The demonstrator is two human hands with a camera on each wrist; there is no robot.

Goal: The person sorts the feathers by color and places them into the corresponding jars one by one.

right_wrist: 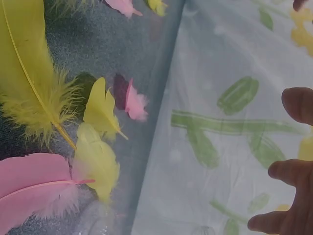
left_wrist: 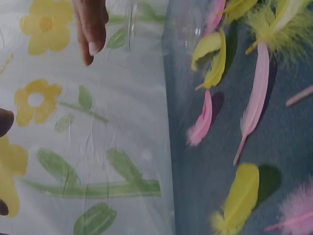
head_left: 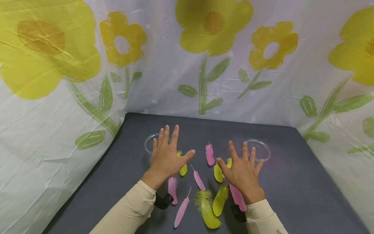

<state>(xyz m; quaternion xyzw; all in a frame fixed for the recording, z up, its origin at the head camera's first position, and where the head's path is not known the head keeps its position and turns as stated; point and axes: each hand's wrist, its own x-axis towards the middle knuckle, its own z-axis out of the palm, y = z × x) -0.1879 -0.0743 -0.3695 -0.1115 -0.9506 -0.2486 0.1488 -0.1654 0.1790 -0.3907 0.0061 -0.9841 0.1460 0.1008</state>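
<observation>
My left hand (head_left: 166, 157) is held above the table with its fingers spread and nothing in its grasp. A yellow feather (head_left: 183, 169) and a pink feather (head_left: 172, 191) show beside and below it. My right hand (head_left: 243, 172), also spread and holding nothing, hovers over the other side. Nearest to it are a yellow feather (head_left: 217, 173) and a pink feather (head_left: 237, 197), partly hidden by the hand and wrist. Between the hands lie more feathers: a large fluffy yellow one (head_left: 209, 216), another yellow one (head_left: 219, 201) and a pink one (head_left: 209, 154) farther back.
A clear round dish (head_left: 147, 139) stands behind the left hand, and a second clear dish (head_left: 269, 151) behind the right; both are partly covered. The dark grey table (head_left: 304, 195) meets a white flower-print curtain (head_left: 157, 87) at its back and sides.
</observation>
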